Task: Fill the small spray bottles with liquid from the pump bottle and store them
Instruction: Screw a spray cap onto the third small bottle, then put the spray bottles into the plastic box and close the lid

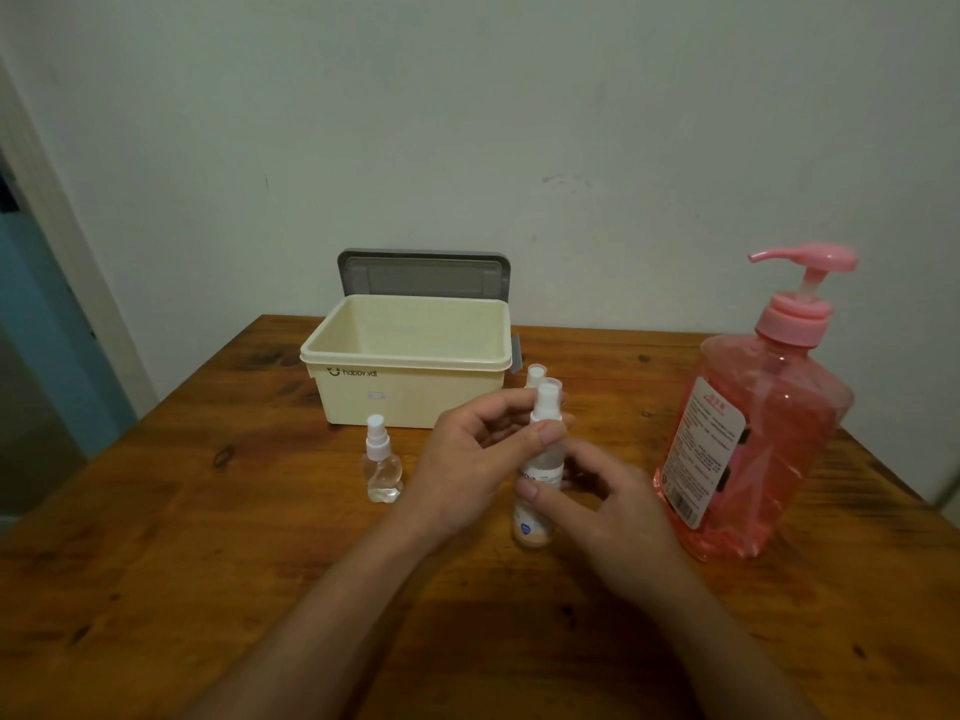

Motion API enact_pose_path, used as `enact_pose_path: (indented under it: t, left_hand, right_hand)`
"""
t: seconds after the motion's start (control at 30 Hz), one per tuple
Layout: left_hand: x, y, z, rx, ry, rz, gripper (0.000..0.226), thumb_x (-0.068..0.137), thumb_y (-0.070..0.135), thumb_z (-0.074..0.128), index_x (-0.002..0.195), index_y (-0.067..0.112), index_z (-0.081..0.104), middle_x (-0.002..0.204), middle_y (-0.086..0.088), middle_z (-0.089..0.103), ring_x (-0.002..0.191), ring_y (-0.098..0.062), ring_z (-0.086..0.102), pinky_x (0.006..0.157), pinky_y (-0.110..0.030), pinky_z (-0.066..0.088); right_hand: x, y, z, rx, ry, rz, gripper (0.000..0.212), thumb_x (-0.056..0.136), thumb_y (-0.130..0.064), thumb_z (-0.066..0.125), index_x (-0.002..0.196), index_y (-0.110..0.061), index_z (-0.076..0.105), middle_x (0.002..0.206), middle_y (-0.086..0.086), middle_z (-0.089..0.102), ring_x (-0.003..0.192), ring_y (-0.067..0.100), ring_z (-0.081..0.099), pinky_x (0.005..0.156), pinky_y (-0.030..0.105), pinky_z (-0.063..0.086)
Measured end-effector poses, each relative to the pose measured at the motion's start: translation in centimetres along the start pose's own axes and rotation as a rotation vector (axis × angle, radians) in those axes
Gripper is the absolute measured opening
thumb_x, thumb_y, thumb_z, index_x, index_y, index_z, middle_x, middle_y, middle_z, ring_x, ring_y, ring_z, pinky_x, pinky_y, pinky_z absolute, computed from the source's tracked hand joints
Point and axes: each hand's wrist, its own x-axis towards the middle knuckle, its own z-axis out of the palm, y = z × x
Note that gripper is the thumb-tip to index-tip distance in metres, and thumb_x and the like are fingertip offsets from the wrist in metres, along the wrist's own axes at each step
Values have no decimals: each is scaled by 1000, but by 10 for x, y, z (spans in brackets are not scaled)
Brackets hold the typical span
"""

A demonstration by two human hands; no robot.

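Note:
A tall clear spray bottle (540, 475) with a white label stands on the wooden table (208, 563) at the centre. My left hand (467, 459) pinches its white spray head from the left. My right hand (608, 517) grips its body from the right. Behind it, the white cap of another small bottle (535, 375) peeks out, the rest hidden. A short round spray bottle (383, 462) stands to the left, free of both hands. The big pink pump bottle (753, 433) stands upright at the right.
A cream storage box (410, 356) sits open near the wall behind the bottles, its grey lid (423, 272) leaning upright against the wall. The table's left edge runs close to a doorway at the far left.

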Motion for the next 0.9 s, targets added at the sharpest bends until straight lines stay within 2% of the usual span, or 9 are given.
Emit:
enact_pose_path:
  t: [0.1, 0.23, 0.4, 0.53, 0.7, 0.8, 0.9]
  left_hand:
    - [-1, 1, 1, -33, -20, -11, 38, 80, 19, 64, 117, 12, 66, 106, -3, 75, 103, -13, 69, 80, -19, 53]
    - [-4, 0, 1, -41, -35, -8, 39, 84, 19, 61, 122, 11, 64, 106, -3, 75, 103, -11, 69, 79, -17, 52]
    - [-5, -1, 3, -36, -17, 28, 38, 83, 19, 63, 121, 14, 64, 110, -6, 72, 106, -15, 67, 83, -22, 53]
    - [-4, 1, 4, -36, 1, 34, 36, 77, 23, 67, 114, 18, 67, 111, -6, 72, 104, -18, 67, 83, -25, 55]
    - [-3, 3, 0, -53, -33, 19, 36, 80, 20, 64, 116, 13, 67, 104, -5, 75, 100, -13, 69, 80, -21, 54]
    - [-4, 2, -1, -24, -29, 60, 31, 85, 18, 68, 116, 16, 66, 111, -5, 72, 104, -16, 67, 83, -24, 54]
    - [-3, 4, -3, -3, -17, 104, 44, 85, 18, 66, 128, 16, 59, 121, -2, 68, 114, -13, 63, 89, -26, 53]
  right_hand:
    - [0, 1, 0, 3, 8, -6, 25, 78, -38, 72, 102, -32, 68, 97, -17, 71, 92, 5, 65, 79, 18, 51]
    - [1, 2, 0, 8, -6, -12, 23, 80, -34, 74, 102, -33, 68, 99, -17, 72, 93, 5, 65, 79, 18, 50]
    - [1, -2, 3, 29, -7, -25, 35, 73, -51, 66, 105, -36, 66, 100, -15, 71, 94, 7, 65, 80, 21, 52]
    - [2, -3, 2, 32, -16, -26, 25, 80, -34, 73, 104, -33, 67, 97, -15, 72, 92, 6, 66, 79, 20, 52]
    - [1, -6, 4, 26, -22, -40, 34, 75, -49, 67, 105, -33, 67, 100, -16, 72, 95, 8, 66, 81, 23, 52]
    - [2, -7, 5, 31, -30, -49, 30, 77, -44, 68, 104, -31, 67, 98, -13, 72, 93, 8, 66, 80, 21, 51]
    - [5, -11, 5, 31, -36, -55, 23, 81, -34, 70, 103, -30, 68, 97, -10, 72, 92, 10, 66, 79, 21, 52]
